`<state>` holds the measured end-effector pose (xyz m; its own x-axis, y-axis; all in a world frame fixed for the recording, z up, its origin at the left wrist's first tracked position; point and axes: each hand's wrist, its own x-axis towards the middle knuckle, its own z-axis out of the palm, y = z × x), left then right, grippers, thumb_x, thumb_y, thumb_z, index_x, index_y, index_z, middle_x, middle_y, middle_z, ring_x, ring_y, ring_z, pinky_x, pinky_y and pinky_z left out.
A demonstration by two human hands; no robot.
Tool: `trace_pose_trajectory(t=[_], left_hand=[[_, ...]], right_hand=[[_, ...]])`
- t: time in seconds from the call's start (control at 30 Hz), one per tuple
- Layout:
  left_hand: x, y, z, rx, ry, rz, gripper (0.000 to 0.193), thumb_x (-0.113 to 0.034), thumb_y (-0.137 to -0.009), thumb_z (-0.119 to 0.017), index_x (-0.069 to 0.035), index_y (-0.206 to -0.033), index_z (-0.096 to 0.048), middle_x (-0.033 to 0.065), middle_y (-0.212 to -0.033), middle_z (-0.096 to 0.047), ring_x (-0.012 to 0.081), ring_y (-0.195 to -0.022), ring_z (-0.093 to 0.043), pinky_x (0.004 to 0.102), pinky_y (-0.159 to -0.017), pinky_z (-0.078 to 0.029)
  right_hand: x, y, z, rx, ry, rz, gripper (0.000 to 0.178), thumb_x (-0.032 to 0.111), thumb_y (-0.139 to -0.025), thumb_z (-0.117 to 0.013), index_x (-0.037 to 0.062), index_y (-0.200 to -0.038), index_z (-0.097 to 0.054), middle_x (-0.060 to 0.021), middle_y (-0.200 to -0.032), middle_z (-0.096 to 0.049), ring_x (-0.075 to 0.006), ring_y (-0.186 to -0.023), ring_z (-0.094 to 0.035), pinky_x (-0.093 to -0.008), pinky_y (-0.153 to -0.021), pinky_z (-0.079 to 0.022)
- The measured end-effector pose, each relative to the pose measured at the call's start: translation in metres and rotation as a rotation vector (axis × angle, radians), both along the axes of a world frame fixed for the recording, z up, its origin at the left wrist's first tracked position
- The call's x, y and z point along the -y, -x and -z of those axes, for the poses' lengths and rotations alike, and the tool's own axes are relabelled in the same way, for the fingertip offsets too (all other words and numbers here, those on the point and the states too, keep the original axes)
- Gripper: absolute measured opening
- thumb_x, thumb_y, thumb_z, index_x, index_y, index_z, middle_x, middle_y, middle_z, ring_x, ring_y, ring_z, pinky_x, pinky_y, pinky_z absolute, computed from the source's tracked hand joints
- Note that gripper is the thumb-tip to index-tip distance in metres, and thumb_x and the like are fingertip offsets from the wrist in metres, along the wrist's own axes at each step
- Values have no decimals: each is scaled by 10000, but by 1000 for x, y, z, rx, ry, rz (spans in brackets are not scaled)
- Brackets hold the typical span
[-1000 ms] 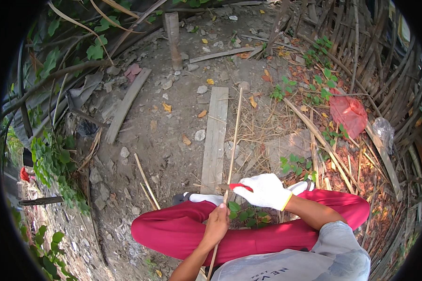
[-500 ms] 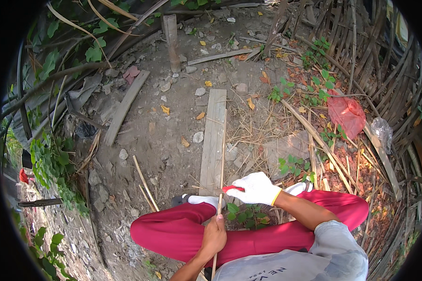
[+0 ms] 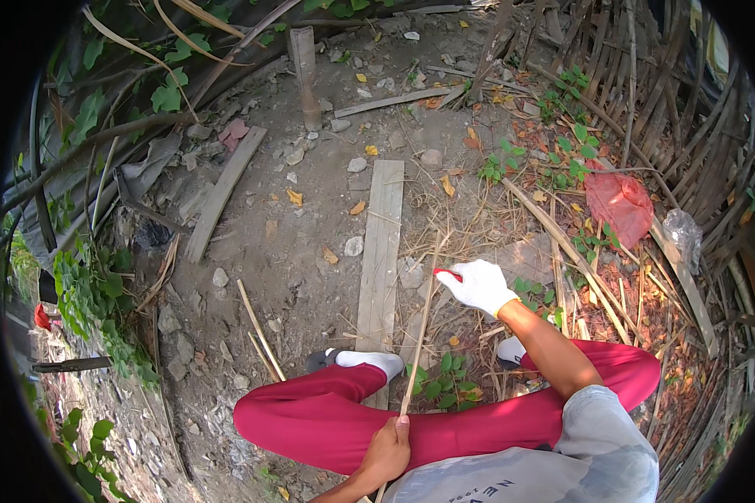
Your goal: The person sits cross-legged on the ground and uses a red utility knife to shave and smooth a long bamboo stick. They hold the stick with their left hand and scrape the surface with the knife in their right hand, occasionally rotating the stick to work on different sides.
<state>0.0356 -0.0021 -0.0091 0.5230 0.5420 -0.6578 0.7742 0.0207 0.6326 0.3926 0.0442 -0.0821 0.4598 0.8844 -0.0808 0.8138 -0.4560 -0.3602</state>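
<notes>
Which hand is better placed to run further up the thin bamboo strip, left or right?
Probably the right. The white-gloved right hand already sits high on the thin pale bamboo strip, near its far end over the grey wooden plank. The bare left hand grips the strip's near end by the red trousers, anchoring it.

Bright, even daylight over the ground (image 3: 310, 251), with soft, weak shadows and no strong glare. Sharp in the middle, slightly softer toward the rim. Strong fisheye bending at the edges, black corners around the round picture.
</notes>
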Motion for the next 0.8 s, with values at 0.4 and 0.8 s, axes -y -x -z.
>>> trace_pose_trajectory(t=[0.4,0.8], left_hand=[[19,62,2,90,151,-250,485,-448,-1102,-363,-18,-1068,-583,255,-763,-607,442,-717,-615,523,-629,-460],[-50,-29,38,310,55,-206,522,-415,-1136,-313,-28,-848,-513,42,-633,-495,164,-544,-484,367,-515,-402]], right_hand=[[24,-86,48,-215,139,326,659,626,-994,-476,38,-936,-767,-241,-960,-740,-435,-983,-696,-491,-876,-544],[48,90,-64,-304,-72,-315,427,527,-1004,-548,147,-977,-740,-162,-718,-689,-378,-666,-687,-476,-628,-537]])
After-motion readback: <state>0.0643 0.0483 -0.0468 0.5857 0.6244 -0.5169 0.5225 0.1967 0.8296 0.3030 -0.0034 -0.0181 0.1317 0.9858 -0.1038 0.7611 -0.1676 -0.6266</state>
